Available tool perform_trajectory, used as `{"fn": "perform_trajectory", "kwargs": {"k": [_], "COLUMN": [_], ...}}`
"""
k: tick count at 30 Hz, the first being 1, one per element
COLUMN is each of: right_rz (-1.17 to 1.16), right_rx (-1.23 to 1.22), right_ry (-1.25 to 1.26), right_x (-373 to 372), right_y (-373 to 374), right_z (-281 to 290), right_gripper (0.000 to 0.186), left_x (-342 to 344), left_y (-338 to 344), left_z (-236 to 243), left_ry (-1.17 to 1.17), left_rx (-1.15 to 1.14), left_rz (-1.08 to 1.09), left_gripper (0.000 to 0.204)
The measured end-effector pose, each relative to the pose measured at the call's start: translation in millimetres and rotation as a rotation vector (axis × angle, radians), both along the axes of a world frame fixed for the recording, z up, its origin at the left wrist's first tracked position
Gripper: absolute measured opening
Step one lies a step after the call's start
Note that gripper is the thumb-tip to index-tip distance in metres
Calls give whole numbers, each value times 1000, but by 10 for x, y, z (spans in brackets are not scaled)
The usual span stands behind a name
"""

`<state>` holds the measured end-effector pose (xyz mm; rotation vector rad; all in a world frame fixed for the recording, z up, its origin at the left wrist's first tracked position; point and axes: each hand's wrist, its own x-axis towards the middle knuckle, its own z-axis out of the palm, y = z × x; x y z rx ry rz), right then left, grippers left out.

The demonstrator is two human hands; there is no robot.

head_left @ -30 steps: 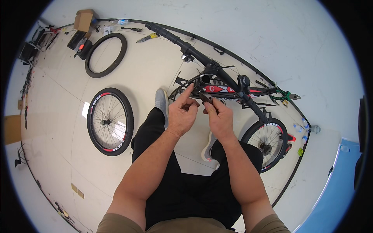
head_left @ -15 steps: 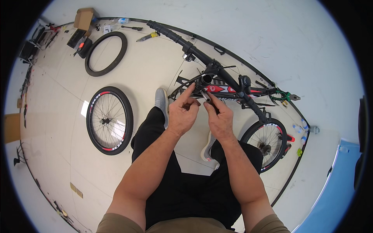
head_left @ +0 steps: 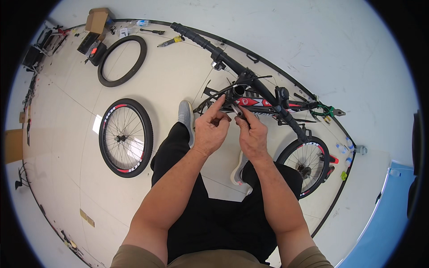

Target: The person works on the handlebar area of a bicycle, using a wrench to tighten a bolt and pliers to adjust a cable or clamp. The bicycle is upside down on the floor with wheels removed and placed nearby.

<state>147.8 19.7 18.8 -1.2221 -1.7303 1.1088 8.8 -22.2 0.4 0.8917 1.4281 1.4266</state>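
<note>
A black and red bicycle frame (head_left: pixel 261 102) stands in front of me, its black handlebar (head_left: pixel 237 67) running diagonally across it. My left hand (head_left: pixel 211 132) has its index finger stretched against the front of the frame, beside the round open tube end (head_left: pixel 238 91). Its other fingers are curled in; whether they grip a small part is hidden. Between the thumb and index finger of my right hand (head_left: pixel 254 140) is a short metal rod-shaped tool (head_left: pixel 237 110), its far end at the frame just below the tube. What that end meets is too small to make out.
A loose wheel (head_left: pixel 148 138) lies on the floor to the left, with a bare tyre (head_left: pixel 142 58) beyond it. Another wheel (head_left: pixel 292 156) is by my right knee. Green-handled pliers (head_left: pixel 333 110) are near the wall. An open cardboard box (head_left: pixel 96 21) sits far left.
The rod-shaped tool has turned slightly in my right fingers. Both hands otherwise stay in place.
</note>
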Motion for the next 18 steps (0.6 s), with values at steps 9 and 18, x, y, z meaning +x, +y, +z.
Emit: {"fn": "perform_trajectory", "kwargs": {"k": [9,18], "right_rz": [33,23], "right_rx": [-258,-694], "right_ry": [46,235], "right_x": [24,19], "right_y": [34,93], "right_z": [61,243], "right_gripper": [16,21], "left_x": [-4,1], "left_y": [-3,-12], "left_z": [7,13], "left_ry": [19,0], "left_rx": [-15,-17], "left_rz": [-4,13], "left_gripper": [65,66]}}
